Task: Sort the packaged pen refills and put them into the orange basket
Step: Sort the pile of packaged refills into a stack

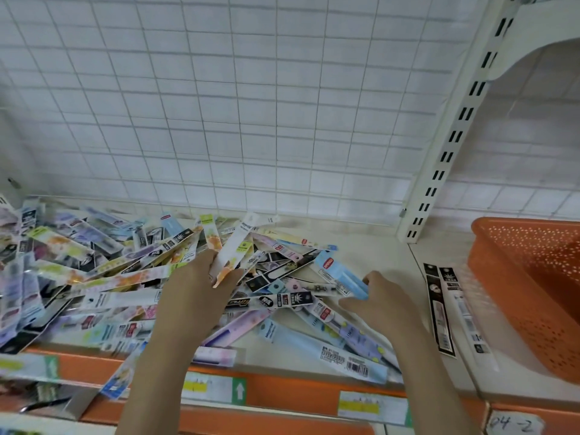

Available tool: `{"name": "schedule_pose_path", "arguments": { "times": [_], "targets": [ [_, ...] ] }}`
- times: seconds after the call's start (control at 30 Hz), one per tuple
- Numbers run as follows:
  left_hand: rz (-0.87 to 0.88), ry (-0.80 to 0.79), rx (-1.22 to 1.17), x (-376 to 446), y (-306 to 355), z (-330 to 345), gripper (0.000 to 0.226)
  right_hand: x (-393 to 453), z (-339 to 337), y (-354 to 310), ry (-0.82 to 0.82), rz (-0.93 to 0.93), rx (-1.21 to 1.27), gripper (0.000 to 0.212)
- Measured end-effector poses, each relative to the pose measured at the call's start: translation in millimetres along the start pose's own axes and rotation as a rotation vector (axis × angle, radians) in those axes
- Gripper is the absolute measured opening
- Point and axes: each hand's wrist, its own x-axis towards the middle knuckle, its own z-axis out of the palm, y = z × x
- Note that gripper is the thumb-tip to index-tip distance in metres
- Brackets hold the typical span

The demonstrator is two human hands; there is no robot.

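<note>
Price labels (213, 389) sit on the orange shelf edge (282, 394), nearest the viewer, with a handwritten tag (513, 423) at the far right end of that edge. Pile of packaged pen refills (94, 271): spread over the white shelf (376, 255) just behind the edge, many overlapping, a few hanging over the edge at the left. Left hand (194, 293): over the middle of the pile, fingers curled round a white refill pack with orange print (233, 249), which stands tilted up out of the pile. Right hand (386, 301): to the right of the pile's middle, fingers curled, thumb and fingertips pinching a light blue refill pack (342, 274) at its lower end. Two black refill packs (439, 309): lying side by side on the shelf to the right of the pile, apart from it, with a clear pack (467, 312) just beside them. Orange basket (514, 296): perforated plastic, on the shelf further right of the pile, touching or nearly touching the clear pack; what is inside it cannot be told. White wire grid (235, 105): back wall behind the pile. Slotted white upright (455, 136): rising behind the shelf, between pile and basket.
</note>
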Motion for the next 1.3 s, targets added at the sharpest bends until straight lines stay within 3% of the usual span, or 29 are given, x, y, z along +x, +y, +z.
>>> {"name": "schedule_pose_path", "arguments": {
  "times": [0.27,0.43,0.6,0.73,0.83,0.97,1.17,1.3],
  "targets": [
    [0.054,-0.027,0.079,5.5,-8.7,2.6,0.040,14.9,5.1,-0.9,0.094,0.000,-0.166,0.017],
    [0.114,-0.095,0.085,5.9,-4.3,11.0,0.041,15.0,-5.9,3.7,0.237,-0.042,-0.079,0.009],
    [0.110,-0.318,0.117,7.7,-3.6,22.1,0.022,2.0,-27.2,1.2,0.310,-0.107,0.110,0.014],
    [0.159,-0.432,0.220,5.4,-0.2,31.2,0.029,-12.1,-32.8,-1.6,0.380,-0.142,0.206,0.032],
    [0.164,-0.406,0.275,4.8,1.4,35.7,0.037,-16.2,-29.8,0.3,0.442,-0.140,0.205,0.037],
    [0.172,-0.353,0.289,6.5,1.9,38.1,0.044,-14.8,-22.8,7.7,0.412,-0.133,0.239,0.020],
    [0.313,-0.100,0.085,15.9,18.8,36.3,0.022,-17.3,-17.8,12.3,0.357,-0.114,0.352,0.020],
    [0.367,-0.022,-0.028,18.2,34.0,29.7,0.020,-15.7,-17.3,14.4,0.337,-0.073,0.273,0.017]
  ]
}}
